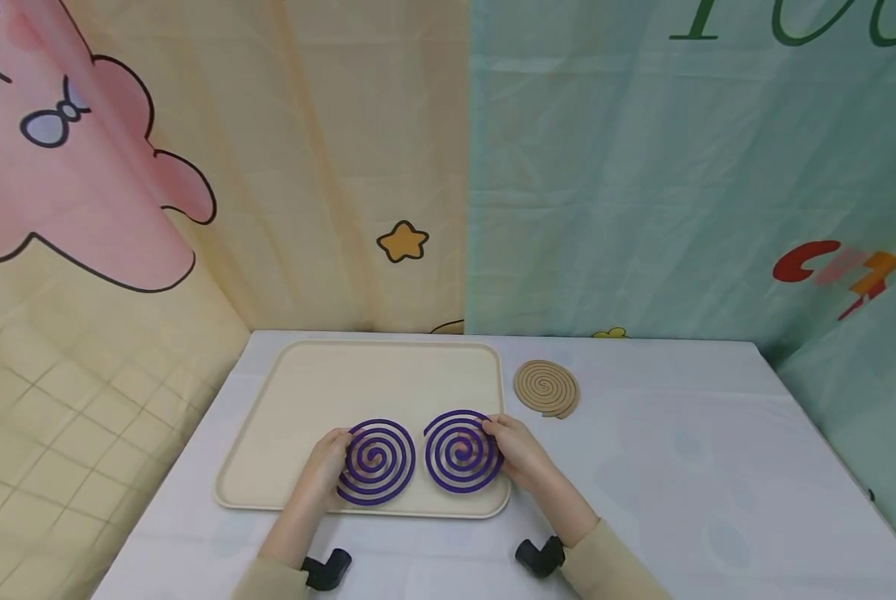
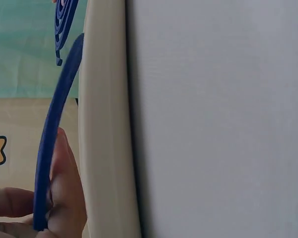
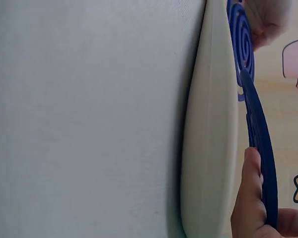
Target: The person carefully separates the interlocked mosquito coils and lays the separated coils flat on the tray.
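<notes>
In the head view two purple spiral mosquito coils are held side by side above the front of a cream tray (image 1: 387, 375), with a narrow gap between them. My left hand (image 1: 324, 463) pinches the left mosquito coil (image 1: 373, 457) by its left edge. The right mosquito coil (image 1: 463, 451) is pinched at its right edge by my right hand (image 1: 521, 452). Seen edge-on, the left coil (image 2: 48, 144) passes between thumb and fingers in the left wrist view. The right wrist view shows the right coil (image 3: 269, 163) gripped likewise. Some fingers are partly hidden behind the coils.
A tan mosquito coil (image 1: 547, 389) lies flat on the white tablecloth (image 1: 665, 450), just right of the tray. The tray has a raised rim. Printed curtains hang behind and at both sides of the table.
</notes>
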### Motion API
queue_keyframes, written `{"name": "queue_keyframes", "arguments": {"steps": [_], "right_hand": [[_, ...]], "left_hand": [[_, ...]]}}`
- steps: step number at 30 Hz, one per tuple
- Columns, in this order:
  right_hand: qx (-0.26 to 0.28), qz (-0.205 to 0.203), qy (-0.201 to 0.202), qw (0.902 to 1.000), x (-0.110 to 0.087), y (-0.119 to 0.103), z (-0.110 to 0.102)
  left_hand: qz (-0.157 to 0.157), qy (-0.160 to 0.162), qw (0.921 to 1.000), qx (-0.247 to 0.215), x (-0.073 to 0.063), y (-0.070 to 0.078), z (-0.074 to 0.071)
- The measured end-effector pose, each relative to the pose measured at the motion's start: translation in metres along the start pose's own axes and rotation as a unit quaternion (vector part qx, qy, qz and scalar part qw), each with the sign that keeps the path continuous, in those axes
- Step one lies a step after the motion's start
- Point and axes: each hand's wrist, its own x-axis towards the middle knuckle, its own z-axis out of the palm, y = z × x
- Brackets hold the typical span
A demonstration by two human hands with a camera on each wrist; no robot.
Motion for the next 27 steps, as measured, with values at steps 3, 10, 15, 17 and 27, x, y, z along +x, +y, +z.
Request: {"name": "queue_keyframes", "arguments": {"steps": [3, 10, 15, 17, 27], "right_hand": [[-0.001, 0.005, -0.001, 1.0000, 0.000, 0.000, 0.001], [-0.010, 0.013, -0.006, 0.9998, -0.001, 0.000, 0.002], [-0.022, 0.020, -0.005, 0.9996, 0.000, 0.001, 0.000], [-0.025, 0.021, -0.006, 0.9994, 0.000, 0.001, -0.001], [-0.019, 0.022, -0.017, 0.9994, 0.002, 0.002, 0.001]], "left_hand": [[0.006, 0.001, 0.9994, 0.034, 0.002, -0.001, -0.001], [0.075, 0.045, 0.9894, 0.115, 0.005, -0.004, 0.001], [0.150, 0.053, 0.9669, 0.199, 0.000, -0.006, 0.004], [0.172, 0.046, 0.9543, 0.240, -0.004, -0.005, 0.006], [0.188, -0.070, 0.9180, 0.342, -0.016, -0.013, 0.005]]}}
